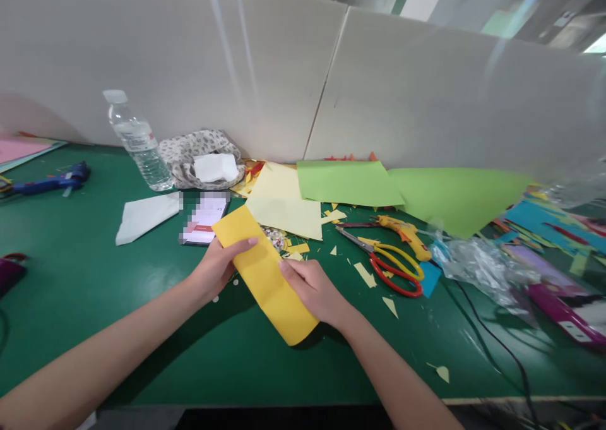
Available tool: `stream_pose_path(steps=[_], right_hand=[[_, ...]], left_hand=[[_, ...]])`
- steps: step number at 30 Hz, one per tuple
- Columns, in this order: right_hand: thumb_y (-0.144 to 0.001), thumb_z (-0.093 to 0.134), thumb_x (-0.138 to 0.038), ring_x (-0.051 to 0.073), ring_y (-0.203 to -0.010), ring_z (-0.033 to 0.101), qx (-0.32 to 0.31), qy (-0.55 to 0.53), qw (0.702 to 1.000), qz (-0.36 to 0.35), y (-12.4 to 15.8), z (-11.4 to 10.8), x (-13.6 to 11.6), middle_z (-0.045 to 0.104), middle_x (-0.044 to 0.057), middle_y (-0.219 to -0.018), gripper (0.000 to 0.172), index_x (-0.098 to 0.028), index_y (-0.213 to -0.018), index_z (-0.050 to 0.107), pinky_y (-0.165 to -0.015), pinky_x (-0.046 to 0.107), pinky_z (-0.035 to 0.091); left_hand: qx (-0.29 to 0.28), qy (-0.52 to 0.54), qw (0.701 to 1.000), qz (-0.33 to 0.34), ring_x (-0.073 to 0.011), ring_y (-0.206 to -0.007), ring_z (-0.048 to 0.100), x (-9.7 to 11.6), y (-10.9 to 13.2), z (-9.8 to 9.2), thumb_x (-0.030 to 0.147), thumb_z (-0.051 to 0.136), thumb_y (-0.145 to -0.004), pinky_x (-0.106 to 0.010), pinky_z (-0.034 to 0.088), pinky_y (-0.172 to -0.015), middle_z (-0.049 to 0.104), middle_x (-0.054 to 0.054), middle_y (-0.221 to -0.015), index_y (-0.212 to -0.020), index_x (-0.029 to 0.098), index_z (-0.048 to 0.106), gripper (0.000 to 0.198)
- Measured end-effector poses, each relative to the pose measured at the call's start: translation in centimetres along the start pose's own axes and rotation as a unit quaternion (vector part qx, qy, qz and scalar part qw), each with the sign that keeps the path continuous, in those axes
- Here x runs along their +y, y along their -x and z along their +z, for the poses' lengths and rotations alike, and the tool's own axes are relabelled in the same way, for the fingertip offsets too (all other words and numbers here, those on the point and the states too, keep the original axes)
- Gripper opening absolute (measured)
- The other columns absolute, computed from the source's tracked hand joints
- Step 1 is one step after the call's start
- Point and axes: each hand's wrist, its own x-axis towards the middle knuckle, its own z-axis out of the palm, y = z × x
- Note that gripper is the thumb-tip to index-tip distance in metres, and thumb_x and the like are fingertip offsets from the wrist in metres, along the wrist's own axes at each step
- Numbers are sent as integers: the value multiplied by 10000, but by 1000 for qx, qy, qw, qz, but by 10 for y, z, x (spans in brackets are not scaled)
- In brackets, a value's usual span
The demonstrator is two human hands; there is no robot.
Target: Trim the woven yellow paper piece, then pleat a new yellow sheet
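A yellow strip of paper point(269, 285) is held slantwise above the green table, its near end curling slightly. My left hand point(220, 262) pinches it near the upper left end, thumb on top and fingers underneath. On the strip's right edge, my right hand point(312, 288) grips it with the thumb on top; the other fingers are mostly hidden beneath. Beyond the strip lie a pale yellow sheet point(279, 196) and paper scraps. Scissors point(388, 259) with one red and one yellow handle rest to the right, against a yellow glue gun point(404, 233).
Behind stand a water bottle point(139, 146) and a leopard-print pouch point(203, 143). A phone point(208, 218) lies near a white tissue point(146, 215). Green sheets point(350, 184) lie by the grey partition point(402, 89). At right are crumpled plastic point(483, 266), a black cord point(483, 329) and a magenta power strip point(568, 316).
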Motion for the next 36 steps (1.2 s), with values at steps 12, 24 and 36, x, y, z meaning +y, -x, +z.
stream_pose_path(steps=[12,24,36], right_hand=[[-902,327,-478,79,-498,344,-77,-26,996,27,3,-4,-4,405,-39,-565,415,-181,-617,375,-473,229,238],[-883,366,-505,122,-621,500,-79,-70,993,50,1,3,-1,581,19,-724,396,-170,-787,553,-514,222,333],[-861,423,-452,78,-518,331,-56,-90,994,39,1,-9,-3,365,-47,-579,385,-179,-596,368,-475,224,239]], left_hand=[[14,38,998,-39,-205,-797,648,1,-8,-5,240,715,-656,-249,546,-663,688,-76,-935,-937,148,656,302],[-89,145,985,-16,-247,-1070,558,-5,0,-6,163,598,-668,-344,479,-891,646,-35,-1085,-1180,225,539,518],[-38,38,998,11,-246,-1141,513,8,-4,-6,178,642,-683,-275,509,-816,566,-40,-1244,-1143,225,558,470]])
